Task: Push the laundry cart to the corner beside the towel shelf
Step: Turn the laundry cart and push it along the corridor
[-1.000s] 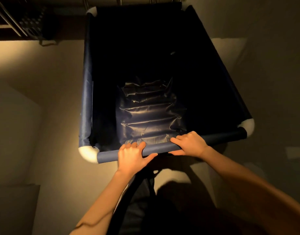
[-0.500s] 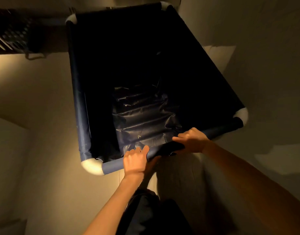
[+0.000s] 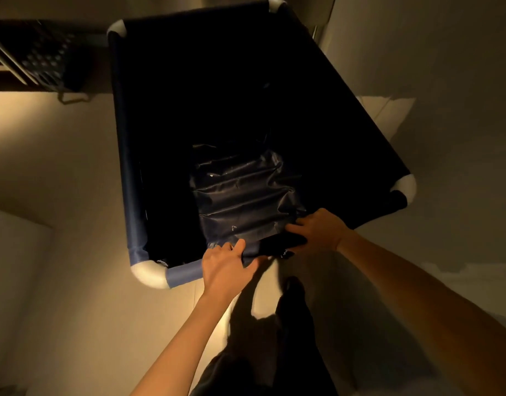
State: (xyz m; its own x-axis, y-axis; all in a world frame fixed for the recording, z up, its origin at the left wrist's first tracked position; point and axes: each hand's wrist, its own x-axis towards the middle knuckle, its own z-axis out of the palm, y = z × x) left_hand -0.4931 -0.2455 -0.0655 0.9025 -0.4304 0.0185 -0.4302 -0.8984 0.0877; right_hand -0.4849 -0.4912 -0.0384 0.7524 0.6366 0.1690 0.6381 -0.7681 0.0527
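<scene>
As left hand [image 3: 226, 267] and right hand [image 3: 317, 232] grip the laundry cart [image 3: 133, 195], a perforated crate [image 3: 46, 58] stands far left.

Inside the laundry cart [image 3: 240, 132], the far half is lost in shadow.

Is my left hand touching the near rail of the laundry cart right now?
Touching. The head view shows the left hand gripping the near rail, fingers curled over its blue sleeve.
</scene>
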